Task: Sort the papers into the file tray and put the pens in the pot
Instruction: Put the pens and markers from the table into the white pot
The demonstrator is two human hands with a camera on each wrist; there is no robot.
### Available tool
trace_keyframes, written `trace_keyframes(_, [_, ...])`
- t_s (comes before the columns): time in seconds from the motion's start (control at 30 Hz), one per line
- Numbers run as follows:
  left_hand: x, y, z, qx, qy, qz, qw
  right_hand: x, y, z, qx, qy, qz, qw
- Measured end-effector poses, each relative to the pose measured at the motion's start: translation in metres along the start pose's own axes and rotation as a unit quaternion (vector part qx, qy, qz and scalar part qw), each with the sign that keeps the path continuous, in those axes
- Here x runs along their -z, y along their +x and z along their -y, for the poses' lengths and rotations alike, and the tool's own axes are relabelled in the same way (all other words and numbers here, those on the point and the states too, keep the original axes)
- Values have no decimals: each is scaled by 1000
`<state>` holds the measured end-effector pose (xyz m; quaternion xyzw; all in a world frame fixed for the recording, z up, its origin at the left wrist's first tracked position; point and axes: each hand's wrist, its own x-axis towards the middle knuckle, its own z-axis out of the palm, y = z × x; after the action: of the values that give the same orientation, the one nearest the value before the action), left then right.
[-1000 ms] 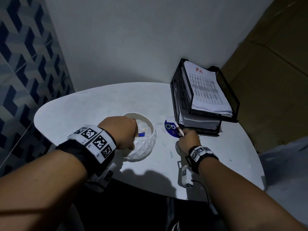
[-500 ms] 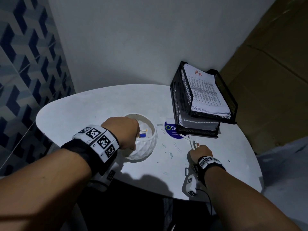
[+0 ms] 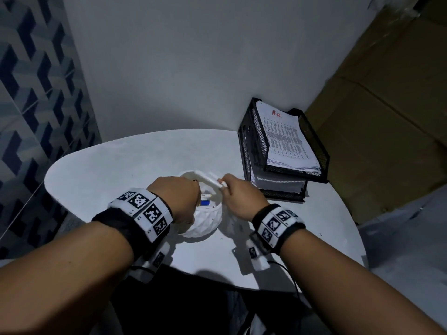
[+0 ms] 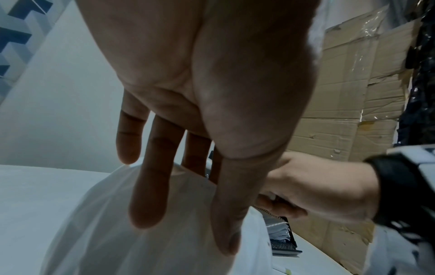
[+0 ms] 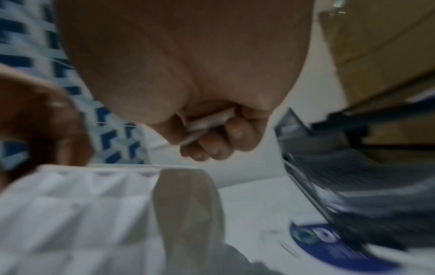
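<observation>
A white faceted pot (image 3: 205, 221) stands on the white table (image 3: 121, 165), with a blue-capped pen (image 3: 205, 203) and others inside. My left hand (image 3: 179, 197) rests on the pot's left side; in the left wrist view its fingers (image 4: 148, 186) lie straight against the pot (image 4: 113, 232). My right hand (image 3: 223, 186) pinches two white pens (image 3: 206, 179) just above the pot's far rim. In the blurred right wrist view the pens (image 5: 207, 121) lie in its curled fingers. The black two-tier file tray (image 3: 321, 151) at the back right holds stacked papers (image 3: 283, 139) marked "H.R".
A round blue sticker (image 5: 329, 240) and paper clips (image 5: 289, 247) lie on the table between pot and tray. Cardboard sheets (image 3: 387, 105) stand to the right, a plain wall behind, and a patterned tile wall (image 3: 36, 105) to the left.
My right hand left the table in front of the tray and swung left and up to the pot, carrying white pens. The left hand stayed on the pot.
</observation>
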<state>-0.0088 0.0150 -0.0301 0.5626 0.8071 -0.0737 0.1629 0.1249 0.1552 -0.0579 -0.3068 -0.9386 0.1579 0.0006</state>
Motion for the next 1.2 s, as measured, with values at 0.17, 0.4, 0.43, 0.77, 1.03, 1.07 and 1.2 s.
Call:
trace_keyframes(0.17, [1, -2, -3, 8, 10, 5, 1000, -8, 5, 36, 50, -164, 25, 985])
trace_keyframes(0.4, [5, -4, -1, -10, 13, 5, 1000, -15, 6, 40, 28, -48, 27, 998])
trace_keyframes(0.43, [5, -3, -2, -10, 12, 5, 1000, -14, 7, 39, 24, -31, 20, 999])
trace_keyframes(0.77, [1, -1, 5, -10, -3, 2, 1000, -19, 30, -74, -235, 139, -103, 957])
trace_keyframes(1.03, [-1, 8, 9, 10, -13, -16, 1000, -54, 8, -154, -309, -34, -13, 950])
trace_keyframes(1.07, [-1, 9, 10, 11, -12, -16, 1000, -57, 9, -155, -307, -45, -18, 951])
trace_keyframes(1.2, [-4, 12, 11, 11, -13, -15, 1000, -69, 15, -154, -286, -88, -26, 954])
